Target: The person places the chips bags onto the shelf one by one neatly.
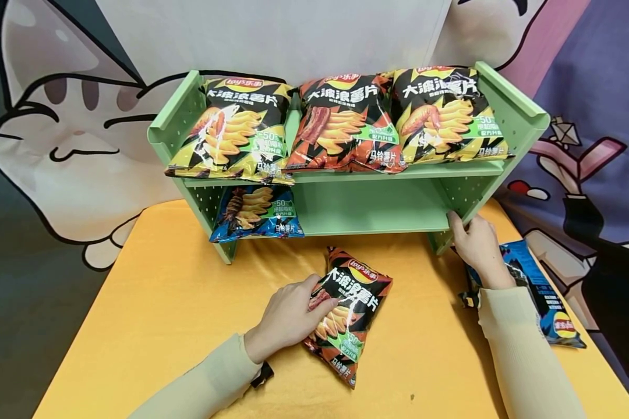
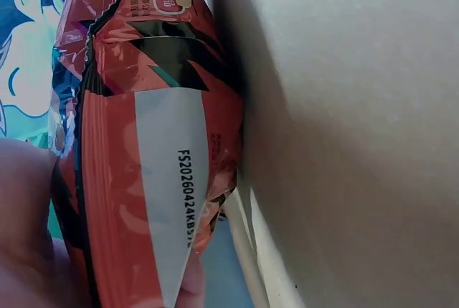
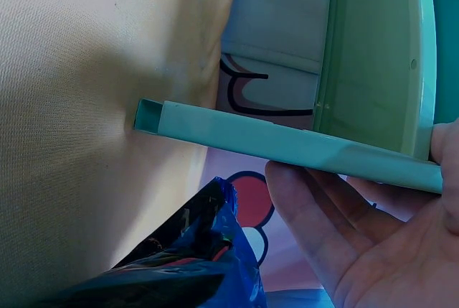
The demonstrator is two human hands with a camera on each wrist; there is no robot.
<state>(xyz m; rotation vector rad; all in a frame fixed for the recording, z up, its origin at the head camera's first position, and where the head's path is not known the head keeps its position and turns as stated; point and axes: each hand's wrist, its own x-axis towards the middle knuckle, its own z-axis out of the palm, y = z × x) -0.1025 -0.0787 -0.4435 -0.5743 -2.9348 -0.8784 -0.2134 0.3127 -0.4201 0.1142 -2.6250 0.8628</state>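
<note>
My left hand (image 1: pixel 288 314) grips a red-and-black potato chip bag (image 1: pixel 367 291) above the yellow table, in front of a green two-tier shelf (image 1: pixel 367 209). In the left wrist view the bag (image 2: pixel 107 200) shows its red back and a white date strip, with part of the hand (image 2: pixel 25 229) at its edge. My right hand (image 1: pixel 477 247) holds the shelf's right side panel low down. The right wrist view shows the fingers (image 3: pixel 315 229) along the outer face of the panel (image 3: pixel 287 143) and the thumb on the other side.
Two yellow-and-black chip bags (image 1: pixel 236 131) (image 1: pixel 445 116) and a red one (image 1: pixel 343 125) between them lean on the upper tier. A blue bag (image 1: pixel 259 212) sits at the lower tier's left end. More blue packaging (image 1: pixel 550 297) lies beside my right forearm near the table's edge.
</note>
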